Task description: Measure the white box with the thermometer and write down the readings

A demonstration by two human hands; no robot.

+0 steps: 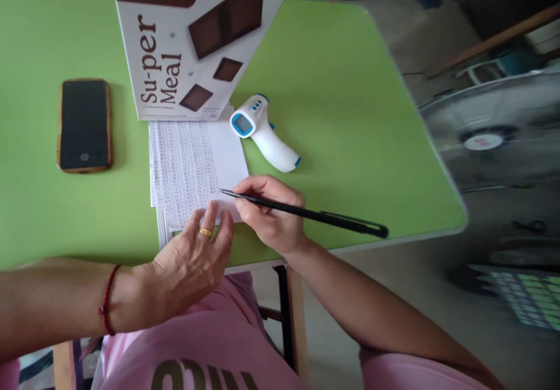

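While left hand touches paper, right hand holding pen, thermometer nearby

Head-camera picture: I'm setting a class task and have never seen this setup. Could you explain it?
No machine here: these are a person's bare hands, seen from a camera worn on the head, looking forward and down. The right hand holds a black pen, its tip at a sheet partly covered with rows of writing. The left hand rests at the sheet's near edge. The green table also bears a phone, a white handheld device with a small screen, and a box marked NutriMotion.
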